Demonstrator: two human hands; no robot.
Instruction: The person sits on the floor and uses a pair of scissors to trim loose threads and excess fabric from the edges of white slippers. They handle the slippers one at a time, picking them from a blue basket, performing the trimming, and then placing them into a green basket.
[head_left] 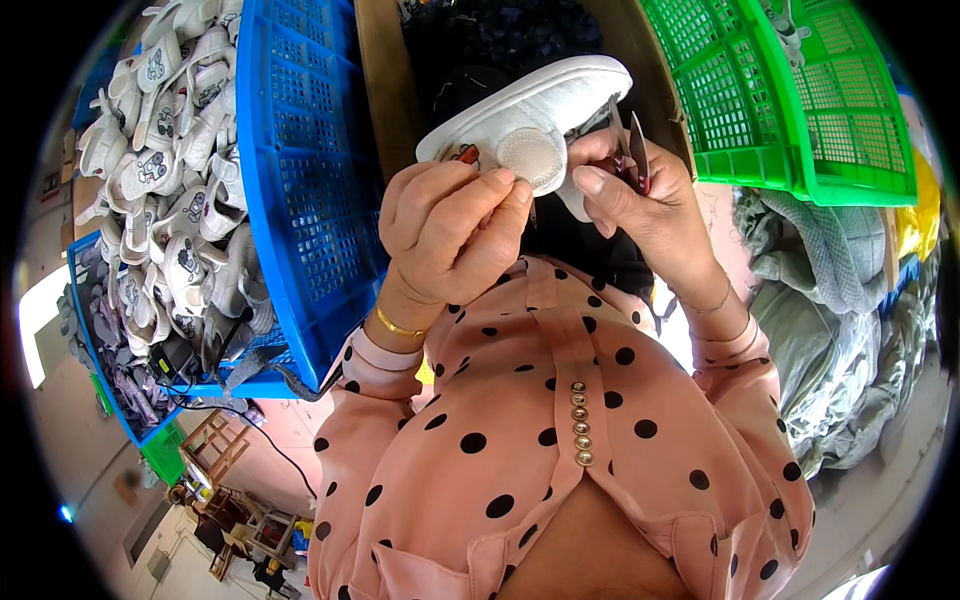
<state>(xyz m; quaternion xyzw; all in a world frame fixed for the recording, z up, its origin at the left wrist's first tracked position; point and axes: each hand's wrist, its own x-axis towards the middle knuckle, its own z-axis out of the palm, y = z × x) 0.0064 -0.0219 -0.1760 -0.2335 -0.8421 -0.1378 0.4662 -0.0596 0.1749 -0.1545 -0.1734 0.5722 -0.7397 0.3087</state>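
A small white shoe [540,90] is held up in front of my chest, its pale sole edge facing away from me. The fingers and thumb of my left hand [450,225] pinch the round beige tab [531,160] of its strap. A small red patch shows beside those fingertips. My right hand [650,205] is closed around scissors [640,155] with dark red handles, and their blades point up, apart, near the shoe's right end. The right fingers also lie close against the shoe; whether they grip it is partly hidden.
To the left, a blue plastic crate [320,150] stands beside a heap of white shoes [165,190]. Beyond my hands is a cardboard box [385,80] holding dark pieces. Green crates [740,110] stand at right, above grey cloth and plastic bags [830,350]. A black cord [270,440] hangs lower left.
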